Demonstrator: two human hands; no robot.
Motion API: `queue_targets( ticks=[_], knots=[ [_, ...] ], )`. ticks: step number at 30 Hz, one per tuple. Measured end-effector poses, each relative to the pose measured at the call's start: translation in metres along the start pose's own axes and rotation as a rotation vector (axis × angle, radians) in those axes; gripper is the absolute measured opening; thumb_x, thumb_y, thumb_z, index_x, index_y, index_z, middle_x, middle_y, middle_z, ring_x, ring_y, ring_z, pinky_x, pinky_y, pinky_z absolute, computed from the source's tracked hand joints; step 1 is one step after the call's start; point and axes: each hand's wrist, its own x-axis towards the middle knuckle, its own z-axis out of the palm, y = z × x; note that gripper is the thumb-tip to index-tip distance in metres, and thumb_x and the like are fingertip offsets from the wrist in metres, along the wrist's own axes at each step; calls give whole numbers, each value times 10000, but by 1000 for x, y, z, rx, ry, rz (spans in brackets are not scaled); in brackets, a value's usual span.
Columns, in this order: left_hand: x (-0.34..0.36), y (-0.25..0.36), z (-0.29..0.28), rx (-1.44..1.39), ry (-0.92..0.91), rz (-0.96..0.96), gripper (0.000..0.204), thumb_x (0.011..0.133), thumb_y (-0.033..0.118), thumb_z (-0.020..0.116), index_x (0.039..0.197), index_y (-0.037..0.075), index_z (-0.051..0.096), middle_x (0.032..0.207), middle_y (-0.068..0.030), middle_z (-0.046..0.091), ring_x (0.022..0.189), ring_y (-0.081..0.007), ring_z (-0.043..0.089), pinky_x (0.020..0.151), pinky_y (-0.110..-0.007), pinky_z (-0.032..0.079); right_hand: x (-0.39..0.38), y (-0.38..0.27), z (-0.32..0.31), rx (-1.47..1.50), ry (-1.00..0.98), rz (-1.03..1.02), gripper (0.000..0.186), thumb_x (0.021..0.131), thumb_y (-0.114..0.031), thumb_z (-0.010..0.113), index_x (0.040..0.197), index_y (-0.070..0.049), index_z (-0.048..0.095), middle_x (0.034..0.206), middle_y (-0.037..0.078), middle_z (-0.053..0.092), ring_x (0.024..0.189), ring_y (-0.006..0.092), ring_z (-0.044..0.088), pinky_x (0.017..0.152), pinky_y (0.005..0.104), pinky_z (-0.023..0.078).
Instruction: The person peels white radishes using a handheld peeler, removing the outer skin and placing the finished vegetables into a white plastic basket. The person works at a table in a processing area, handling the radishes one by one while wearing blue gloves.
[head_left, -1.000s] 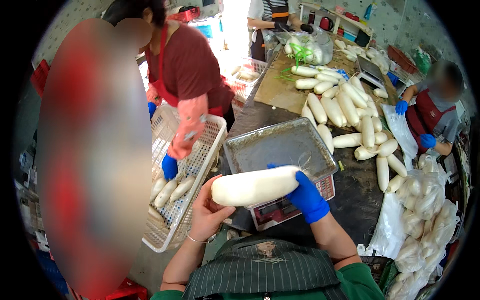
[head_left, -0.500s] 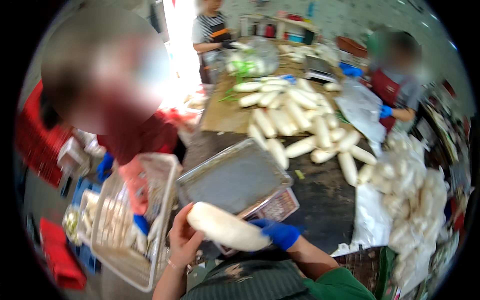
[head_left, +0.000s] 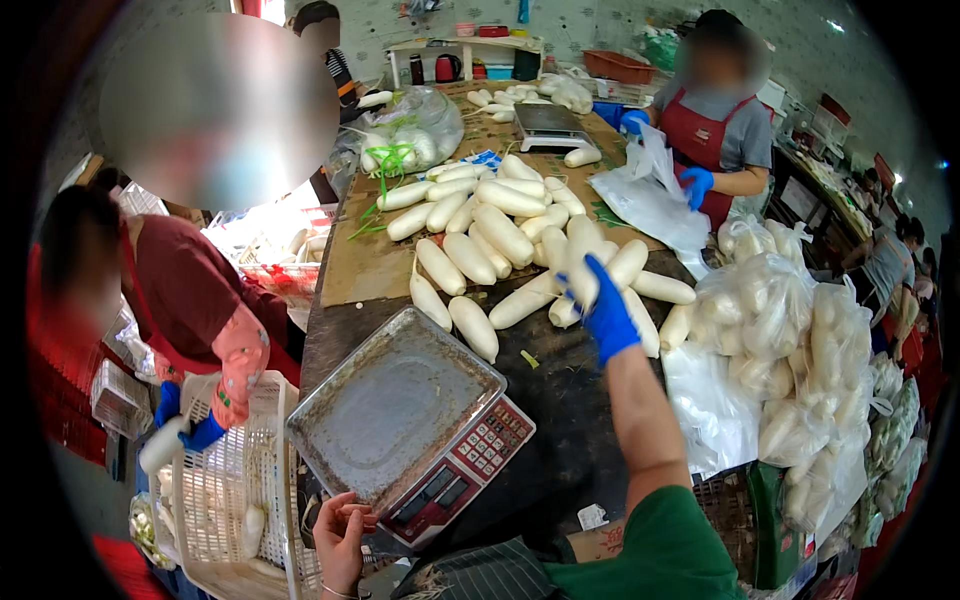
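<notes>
My right hand (head_left: pixel 612 322), in a blue glove, reaches forward over the table with its fingers round a white radish (head_left: pixel 581 272). That radish is slightly blurred and lies against the front of a pile of peeled white radishes (head_left: pixel 500 232). My bare left hand (head_left: pixel 343 540) is low at the near left, its fingers loosely curled and apart, with nothing in them. It is beside the front corner of a digital scale (head_left: pixel 470 460), whose metal pan (head_left: pixel 395 400) holds nothing.
At left, a co-worker in red holds a radish (head_left: pixel 163 444) over a white plastic crate (head_left: pixel 225 500). Across the table another co-worker handles plastic bags (head_left: pixel 650 195). Bagged radishes (head_left: pixel 815 370) are heaped at right beside flat bags (head_left: pixel 710 410). A second scale (head_left: pixel 550 122) stands farther back.
The radish was held in both hands near my body. My left hand has let go and dropped lower left; my right hand has carried the radish forward to the pile.
</notes>
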Motion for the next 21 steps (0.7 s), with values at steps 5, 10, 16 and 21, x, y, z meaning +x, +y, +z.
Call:
queue_targets(
  ticks=[5, 10, 16, 21],
  knots=[
    [-9, -11, -7, 2, 34, -31, 194, 880, 76, 536, 1054, -9, 529, 844, -92, 622, 712, -143, 609, 629, -250, 494, 117, -39, -68, -338, 241, -89, 376, 763, -413, 666, 1030, -155, 607, 851, 70, 596, 649, 153, 526, 496, 254, 371],
    [-25, -53, -71, 113, 220, 12, 144, 882, 114, 558, 953, -10, 577, 800, -50, 615, 698, -99, 567, 640, -236, 465, 88, 19, -24, -394, -83, -88, 351, 886, -249, 445, 1215, -189, 550, 1023, -16, 617, 665, 78, 448, 573, 199, 369],
    [-18, -66, -259, 253, 719, -67, 175, 869, 161, 556, 861, -7, 604, 694, -45, 608, 634, -103, 582, 562, -232, 457, -94, 110, 49, -800, -136, -328, 316, 889, -95, 428, 1159, -87, 593, 916, -21, 554, 619, 23, 355, 547, 157, 292],
    [-41, -156, -361, 1008, 608, -399, 275, 730, 249, 632, 865, 11, 650, 824, -175, 653, 763, -300, 633, 715, -364, 501, -150, 158, 83, -660, -235, -138, 286, 903, -108, 467, 1151, -22, 580, 895, 14, 578, 654, 33, 422, 597, 174, 351]
  ],
)
